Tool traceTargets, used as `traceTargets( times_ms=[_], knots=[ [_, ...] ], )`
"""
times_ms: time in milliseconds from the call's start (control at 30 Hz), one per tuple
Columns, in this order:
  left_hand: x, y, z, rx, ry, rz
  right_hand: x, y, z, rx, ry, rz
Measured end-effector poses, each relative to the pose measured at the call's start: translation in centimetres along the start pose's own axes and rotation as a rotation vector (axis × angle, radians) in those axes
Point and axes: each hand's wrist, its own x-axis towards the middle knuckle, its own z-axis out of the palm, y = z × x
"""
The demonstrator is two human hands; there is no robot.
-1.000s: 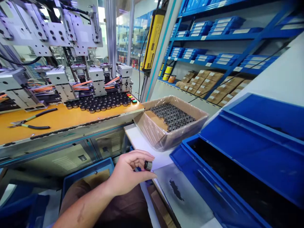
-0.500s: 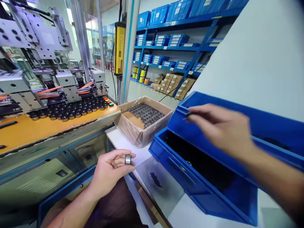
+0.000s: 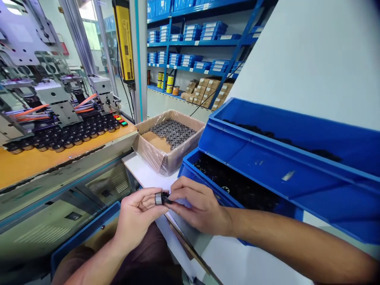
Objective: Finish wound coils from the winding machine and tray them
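My left hand (image 3: 136,211) grips a small silver metal ring-shaped core (image 3: 159,198) between thumb and fingers, palm turned up. Right against it, my right hand (image 3: 198,204) pinches a small black plastic part (image 3: 168,198) at the core's right end. The two pieces touch or nearly touch; my fingertips partly hide the joint. Behind my right hand stands the lower blue bin (image 3: 190,164), holding many dark parts and one pale ring (image 3: 225,189). The upper blue bin (image 3: 252,144) sits above and behind it, with black parts along its bottom.
A plastic-lined cardboard box (image 3: 166,160) with rows of metal cores stands beyond my hands. At left, a machine bench (image 3: 89,148) carries rows of black-topped parts (image 3: 68,136) under metal fixtures. Blue shelves (image 3: 204,42) with bins and cartons stand behind. A blue crate (image 3: 111,211) is low at left.
My right hand has come from the upper blue bin down and left to the core, bringing the black part. My left hand still holds the core. The camera view has shifted right.
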Motion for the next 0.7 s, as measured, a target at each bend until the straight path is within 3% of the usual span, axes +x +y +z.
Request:
traceTargets(
  times_ms=[167,300,533,700],
  knots=[
    [-0.4,0.8,0.3,0.028,-0.018,0.089,0.0,-0.3,-0.1,-0.043,-0.088,-0.114],
    [-0.8,1.3,0.2,0.088,-0.037,0.121,0.1,-0.1,-0.1,-0.086,-0.037,-0.122],
    [-0.6,1.3,-0.3,0.106,-0.05,0.035,0.1,0.3,-0.4,-0.188,-0.069,-0.245],
    [-1.2,0.5,0.9,-0.014,-0.014,0.031,-0.1,0.5,0.0,-0.271,-0.01,-0.349]
  ],
)
